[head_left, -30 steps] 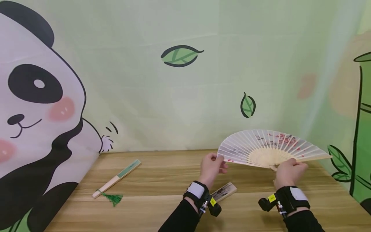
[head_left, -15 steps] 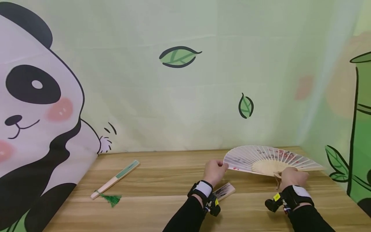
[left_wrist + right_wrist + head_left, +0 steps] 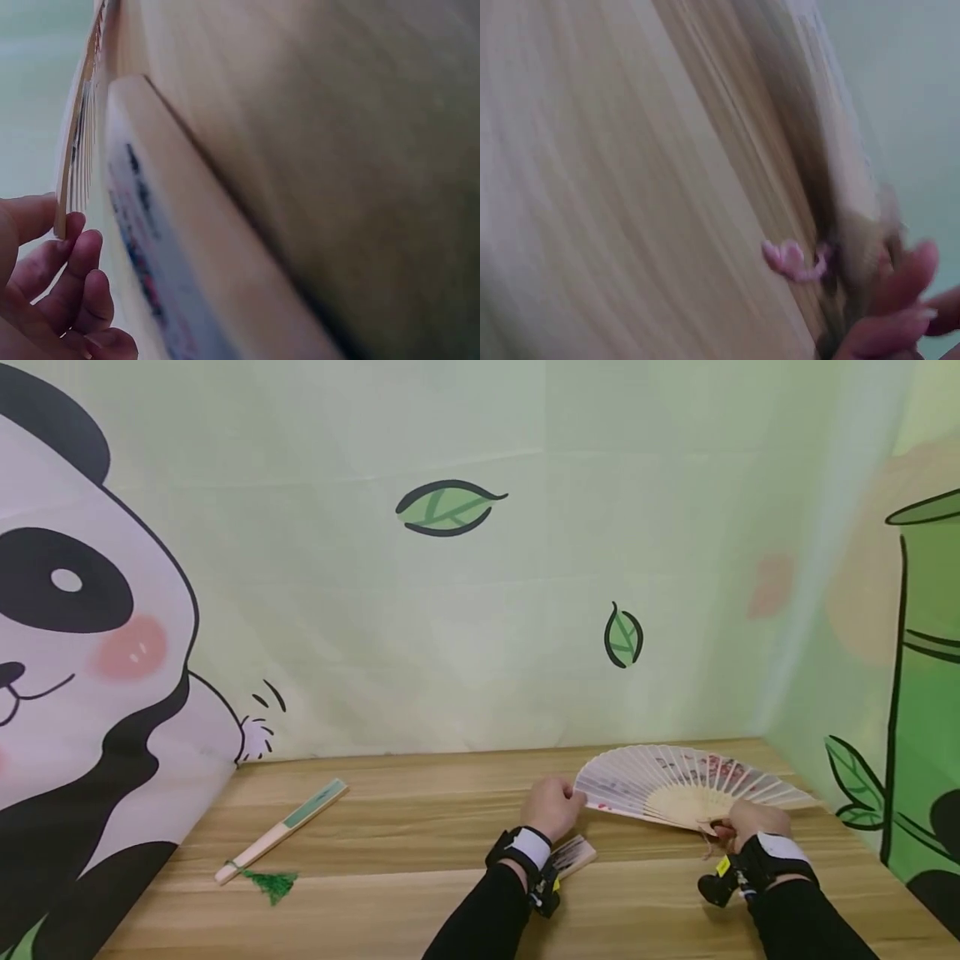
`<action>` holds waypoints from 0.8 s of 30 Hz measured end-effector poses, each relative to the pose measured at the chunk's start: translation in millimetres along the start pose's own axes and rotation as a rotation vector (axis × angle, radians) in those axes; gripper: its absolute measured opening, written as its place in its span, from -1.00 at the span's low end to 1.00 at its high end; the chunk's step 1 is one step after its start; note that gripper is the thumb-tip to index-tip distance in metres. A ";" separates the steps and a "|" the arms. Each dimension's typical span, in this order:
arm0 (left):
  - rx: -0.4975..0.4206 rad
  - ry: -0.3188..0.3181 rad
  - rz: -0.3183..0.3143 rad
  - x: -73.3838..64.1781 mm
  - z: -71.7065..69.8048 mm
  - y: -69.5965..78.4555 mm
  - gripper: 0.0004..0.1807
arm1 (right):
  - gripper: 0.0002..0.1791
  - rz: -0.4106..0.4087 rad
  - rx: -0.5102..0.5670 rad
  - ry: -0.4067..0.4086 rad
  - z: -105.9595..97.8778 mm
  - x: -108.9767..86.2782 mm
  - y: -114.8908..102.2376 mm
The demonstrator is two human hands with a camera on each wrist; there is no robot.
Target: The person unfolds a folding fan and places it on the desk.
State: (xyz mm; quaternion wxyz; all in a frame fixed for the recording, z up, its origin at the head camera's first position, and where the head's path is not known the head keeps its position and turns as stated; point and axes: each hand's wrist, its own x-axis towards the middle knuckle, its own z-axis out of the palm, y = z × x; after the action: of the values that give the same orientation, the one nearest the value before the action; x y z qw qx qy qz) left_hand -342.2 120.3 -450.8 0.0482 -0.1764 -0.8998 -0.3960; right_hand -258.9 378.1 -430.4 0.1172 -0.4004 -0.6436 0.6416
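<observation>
A spread folding fan (image 3: 675,789) with pale ribs and red blossom print is low over the right side of the wooden table. My left hand (image 3: 551,810) pinches its left end stick between thumb and fingers, as the left wrist view also shows. At the pivot end, my right hand (image 3: 759,825) grips the fan by its base, the curled fingers partly hidden behind the hand in the head view. A pink cord (image 3: 791,262) dangles from the pivot in the right wrist view. Close by my left wrist lies a folded fan (image 3: 161,225) with a dark print, partly covered by the wrist strap in the head view.
On the left of the table (image 3: 420,910) lies another folded fan (image 3: 288,828), green-topped, with a green tassel (image 3: 273,885). A printed cloth backdrop (image 3: 480,635) with a panda and leaves stands along the table's back and sides.
Both hands have lowered the spread fan toward the table. It tilts flatter now, and my right hand has shifted at the pivot, where the cord hangs. The head view has turned slightly right.
</observation>
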 end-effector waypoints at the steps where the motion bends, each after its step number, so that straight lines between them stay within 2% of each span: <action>1: 0.011 0.001 0.002 -0.9 0.1 -1.9 -0.52 | -0.79 0.015 -0.007 -0.006 -0.1 1.1 0.5; 7: 0.069 -0.004 -0.011 -4.6 1.5 -11.3 -0.49 | -0.62 0.075 -0.097 -0.040 -1.6 10.4 3.7; 13: 0.129 -0.037 -0.007 -6.9 -7.2 -7.3 -0.45 | -0.60 0.053 -0.153 -0.075 -4.9 11.7 2.5; 18: 0.163 -0.097 0.009 -8.3 -20.2 0.0 -0.41 | -0.61 -0.094 -0.292 -0.064 -13.9 8.9 -1.7; 20: 0.168 -0.110 0.010 -7.4 -22.7 -0.2 -0.42 | -0.62 -0.183 -0.404 -0.061 -18.6 9.0 -4.0; 24: 0.160 -0.130 0.015 -6.9 -26.7 -1.7 -0.57 | -0.58 -0.350 -0.681 -0.088 -27.1 4.1 -18.5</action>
State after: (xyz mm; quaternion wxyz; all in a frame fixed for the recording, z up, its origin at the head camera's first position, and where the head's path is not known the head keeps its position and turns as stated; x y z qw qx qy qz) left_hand -337.7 97.8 -435.3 0.0068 -0.2041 -0.9285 -0.3102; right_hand -250.3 403.3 -410.9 0.0575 -0.2728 -0.8828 0.3782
